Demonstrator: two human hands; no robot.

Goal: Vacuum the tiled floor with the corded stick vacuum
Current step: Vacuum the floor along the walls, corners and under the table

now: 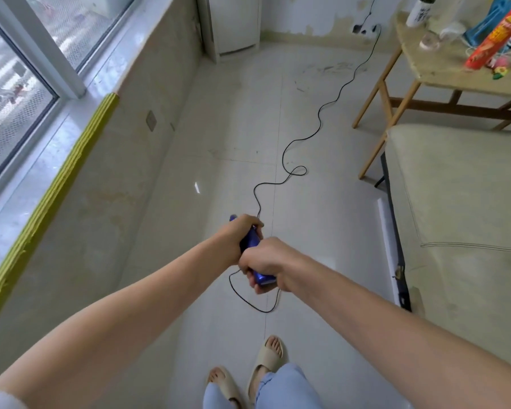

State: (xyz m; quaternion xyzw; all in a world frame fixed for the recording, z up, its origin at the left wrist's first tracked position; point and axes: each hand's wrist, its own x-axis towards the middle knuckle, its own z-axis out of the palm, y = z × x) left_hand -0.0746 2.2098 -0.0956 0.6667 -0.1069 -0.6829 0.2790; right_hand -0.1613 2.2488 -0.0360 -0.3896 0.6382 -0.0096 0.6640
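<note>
while two hands, left hand [242,231], right hand [263,261], clamp fingers on one blue vacuum handle [252,249], one black cord [316,128]

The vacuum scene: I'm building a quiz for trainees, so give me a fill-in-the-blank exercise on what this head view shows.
1. Both the left hand and right hand grip the vacuum's ____ handle.
2. The black cord runs across the tiled floor to a socket on the far ____.
3. A red snack tube lies on the wooden ____ at the right.
4. The person's feet wear beige ____.

Missing words: blue; wall; table; slippers
</note>
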